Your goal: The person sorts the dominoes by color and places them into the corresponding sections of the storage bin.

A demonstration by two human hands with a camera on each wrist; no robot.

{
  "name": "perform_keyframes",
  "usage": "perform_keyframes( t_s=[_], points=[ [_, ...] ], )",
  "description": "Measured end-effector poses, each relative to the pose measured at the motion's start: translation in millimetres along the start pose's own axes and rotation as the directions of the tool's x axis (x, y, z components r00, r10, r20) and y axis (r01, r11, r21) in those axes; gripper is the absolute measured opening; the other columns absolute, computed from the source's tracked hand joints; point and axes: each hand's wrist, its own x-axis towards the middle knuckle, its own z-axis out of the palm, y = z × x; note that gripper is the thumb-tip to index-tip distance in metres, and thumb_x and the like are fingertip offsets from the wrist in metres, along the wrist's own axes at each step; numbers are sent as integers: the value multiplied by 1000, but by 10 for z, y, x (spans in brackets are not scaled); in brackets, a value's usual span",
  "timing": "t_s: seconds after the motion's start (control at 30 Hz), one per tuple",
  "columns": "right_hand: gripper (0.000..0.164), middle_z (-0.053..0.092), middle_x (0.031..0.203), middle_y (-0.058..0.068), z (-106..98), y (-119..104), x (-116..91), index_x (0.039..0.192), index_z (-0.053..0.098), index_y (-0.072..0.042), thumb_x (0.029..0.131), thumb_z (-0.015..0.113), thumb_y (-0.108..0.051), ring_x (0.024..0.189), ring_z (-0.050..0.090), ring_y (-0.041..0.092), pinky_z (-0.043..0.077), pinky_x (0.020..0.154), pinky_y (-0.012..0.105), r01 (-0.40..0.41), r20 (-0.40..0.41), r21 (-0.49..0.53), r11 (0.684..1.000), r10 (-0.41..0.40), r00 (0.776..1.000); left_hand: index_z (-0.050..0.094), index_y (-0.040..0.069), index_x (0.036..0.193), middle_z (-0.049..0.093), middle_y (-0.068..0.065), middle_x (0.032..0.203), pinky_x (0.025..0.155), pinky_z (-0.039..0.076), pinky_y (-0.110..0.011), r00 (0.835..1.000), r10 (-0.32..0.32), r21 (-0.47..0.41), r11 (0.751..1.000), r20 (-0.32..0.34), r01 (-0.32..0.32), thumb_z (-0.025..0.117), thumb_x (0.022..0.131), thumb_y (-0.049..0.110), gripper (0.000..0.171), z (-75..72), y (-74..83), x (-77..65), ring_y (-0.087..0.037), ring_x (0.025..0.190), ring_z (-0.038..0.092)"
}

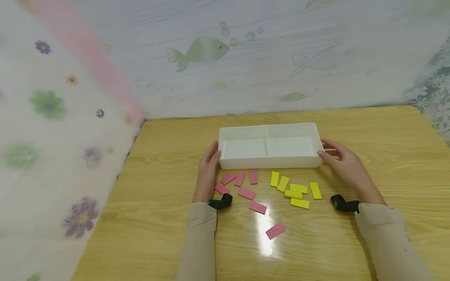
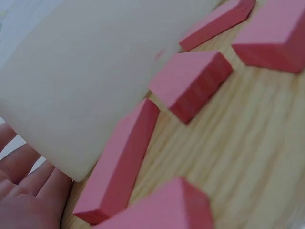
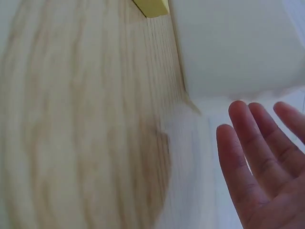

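Painted fish swim across the wall behind a wood-grained worktop, and on that worktop stands the white tray, its long side facing me. From my end of the feed I judge it light and fairly stiff, probably plastic, with smooth walls that could slip under a loose touch (a hard drop might crack a corner). I would take hold at both short ends, low on the walls, to keep it level. It looks long and shallow, with rounded corners and an upright divider making two compartments. My left hand is at its left end, fingers fairly straight along that side; my right hand is at the right end, thumb by the front corner, fingers loosely spread. I see neither curled round it; how firmly they press, I cannot tell. Before the tray lie small flat blocks, seven pink blocks and six yellow blocks.
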Motion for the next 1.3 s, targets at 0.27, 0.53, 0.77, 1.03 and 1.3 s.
perform_keyframes(
  t_s=[0.27, 0.53, 0.77, 1.03, 1.3],
  points=[
    [54, 53, 101, 20, 11, 85, -35, 118, 44, 3, 96, 26, -43, 83, 58, 21, 49, 69, 23, 55, 4, 92, 994, -55, 998, 46, 16, 131, 40, 1, 135, 99, 32, -32, 999, 12, -109, 994, 38, -7, 51, 92, 23, 40, -73, -65, 45, -14, 123, 38],
    [56, 55, 98, 25, 97, 195, -21, 113, 44, 10, 98, 20, -38, 80, 60, 22, 50, 68, 27, 74, 116, 212, 974, -100, 988, 49, 18, 129, 43, 3, 132, 98, 33, -32, 1000, -6, -71, 997, 26, 8, 54, 89, 30, 41, -168, -73, 41, -13, 119, 41],
    [46, 59, 93, 17, -34, 175, -64, 113, 50, 3, 96, 35, -37, 79, 58, 22, 49, 68, 29, -5, 230, 88, 996, -15, 973, 49, 18, 129, 43, 3, 133, 98, 33, -31, 998, -4, -101, 995, 59, 10, 54, 90, 28, 41, -118, -81, 75, -13, 119, 41],
    [45, 61, 82, 9, -60, 132, -137, 114, 50, 2, 92, 45, -37, 73, 58, 20, 48, 66, 30, -39, 341, -41, 998, 50, 939, 46, 14, 131, 41, -1, 135, 99, 32, -32, 997, -20, -95, 995, 73, 27, 52, 91, 25, 42, -84, -141, 39, -14, 121, 40],
    [51, 59, 81, -1, -26, -18, -96, 110, 56, -8, 83, 54, -51, 75, 53, 15, 41, 68, 32, 84, 362, -306, 948, 34, 932, 45, 15, 132, 41, -1, 135, 98, 33, -32, 996, 42, -63, 997, 73, -37, 50, 92, 28, 43, -86, -90, 73, -18, 121, 41]
  ],
)
